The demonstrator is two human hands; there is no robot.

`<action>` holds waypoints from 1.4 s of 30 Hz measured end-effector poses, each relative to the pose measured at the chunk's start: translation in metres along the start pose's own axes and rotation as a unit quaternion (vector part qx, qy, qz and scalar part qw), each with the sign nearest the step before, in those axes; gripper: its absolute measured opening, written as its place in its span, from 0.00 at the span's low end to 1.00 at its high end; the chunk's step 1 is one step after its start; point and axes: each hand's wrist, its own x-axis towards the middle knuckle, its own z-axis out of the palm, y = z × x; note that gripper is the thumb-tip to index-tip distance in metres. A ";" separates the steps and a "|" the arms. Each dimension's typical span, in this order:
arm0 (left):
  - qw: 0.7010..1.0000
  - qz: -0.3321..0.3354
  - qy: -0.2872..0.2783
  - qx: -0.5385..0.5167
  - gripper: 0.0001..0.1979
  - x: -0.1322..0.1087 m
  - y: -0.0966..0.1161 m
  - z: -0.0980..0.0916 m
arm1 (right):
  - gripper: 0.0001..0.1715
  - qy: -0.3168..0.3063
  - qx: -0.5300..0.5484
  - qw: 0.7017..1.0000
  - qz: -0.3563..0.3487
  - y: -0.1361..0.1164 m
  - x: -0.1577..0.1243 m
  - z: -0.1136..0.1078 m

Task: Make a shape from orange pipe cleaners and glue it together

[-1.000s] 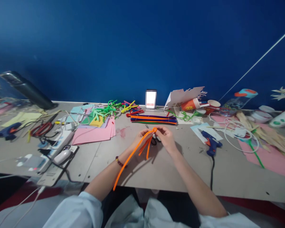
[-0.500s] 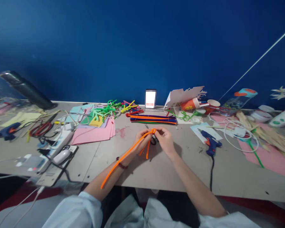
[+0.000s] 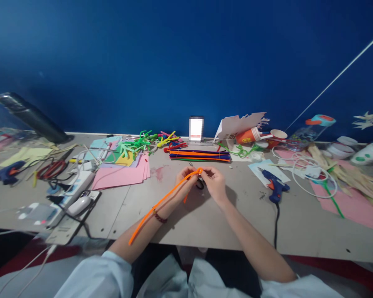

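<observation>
An orange pipe cleaner [image 3: 165, 199] runs from a small loop between my fingertips back along my left forearm, past a beaded bracelet. My left hand [image 3: 186, 182] is closed on it, and a short orange end pokes out below that hand. At the loop, the fingers of my right hand [image 3: 214, 181] pinch the same pipe cleaner from the right. Scissors [image 3: 200, 185] with dark handles lie on the table beneath my hands, partly hidden. Just beyond is a bundle of orange, purple and green pipe cleaners [image 3: 199, 155].
A blue glue gun [image 3: 276, 185] rests at right, its cord crossing the table's front edge. Pink paper [image 3: 121, 176], bent green pipe cleaners [image 3: 141, 142] and a power strip [image 3: 71, 198] lie at left. A phone [image 3: 196, 129] stands against the blue wall, near paper cups [image 3: 248, 135].
The short orange end that hung below my hands has swung toward my left hand and shows less. Both hands stay nearly in place at the loop.
</observation>
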 end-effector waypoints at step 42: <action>0.982 0.102 0.069 0.145 0.05 -0.006 -0.002 0.008 | 0.10 0.033 -0.050 0.998 -0.018 -0.001 -0.014 0.007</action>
